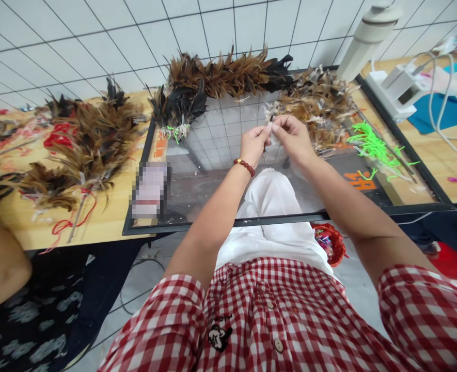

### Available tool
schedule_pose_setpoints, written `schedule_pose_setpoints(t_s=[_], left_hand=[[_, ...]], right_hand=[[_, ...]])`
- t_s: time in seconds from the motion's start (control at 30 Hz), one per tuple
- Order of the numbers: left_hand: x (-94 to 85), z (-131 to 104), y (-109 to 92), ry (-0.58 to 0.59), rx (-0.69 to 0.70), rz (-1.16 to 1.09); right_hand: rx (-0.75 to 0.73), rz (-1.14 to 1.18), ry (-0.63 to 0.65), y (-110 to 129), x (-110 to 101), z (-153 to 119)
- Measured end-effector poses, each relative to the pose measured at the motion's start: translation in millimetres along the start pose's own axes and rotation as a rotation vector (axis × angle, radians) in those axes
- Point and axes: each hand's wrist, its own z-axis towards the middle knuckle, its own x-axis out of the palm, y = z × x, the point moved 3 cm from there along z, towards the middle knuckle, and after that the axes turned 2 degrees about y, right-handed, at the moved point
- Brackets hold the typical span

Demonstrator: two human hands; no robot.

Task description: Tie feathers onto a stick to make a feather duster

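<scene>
My left hand (253, 143), with a beaded bracelet at the wrist, and my right hand (293, 138) meet above the glass-topped panel (228, 181). Thumbs and fingertips of both are pinched together on a small pale feather (271, 129), mostly hidden by the fingers. Just behind and right of the right hand lies a loose pile of brown feathers (321, 101). A bunch of black feathers (182, 106) with pale, green-tied ends sits left of the hands. Along the back runs a thick row of brown and black feathers (228, 75).
Bright green strings (379, 147) lie at the panel's right side, a blurred-out phone-like object (150, 191) at its left. A white lamp post (367, 39) and a power strip (394, 93) stand back right. More feather bunches (100, 134) and another person's arm (3, 253) are at left.
</scene>
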Motion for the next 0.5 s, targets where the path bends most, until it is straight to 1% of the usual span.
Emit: schedule_pose_setpoints(t_s=[0.13, 0.27, 0.37, 0.43, 0.5], left_hand=[[-0.2, 2, 2, 0.027, 0.039, 0.048], [1.6, 1, 1, 0.113, 0.071, 0.052], [3.3, 0, -1, 0.181, 0.082, 0.048], [3.3, 0, -1, 0.201, 0.083, 0.055], [1.4, 2, -1, 0.179, 0.081, 0.061]], right_hand=[[0.033, 0.042, 0.056, 4, -10, 0], [0.081, 0.103, 0.102, 19, -12, -1], [0.076, 0.103, 0.095, 30, -13, -1], [0.061, 0.057, 0.09, 34, -17, 1], [0.044, -0.092, 0.113, 38, -24, 3]])
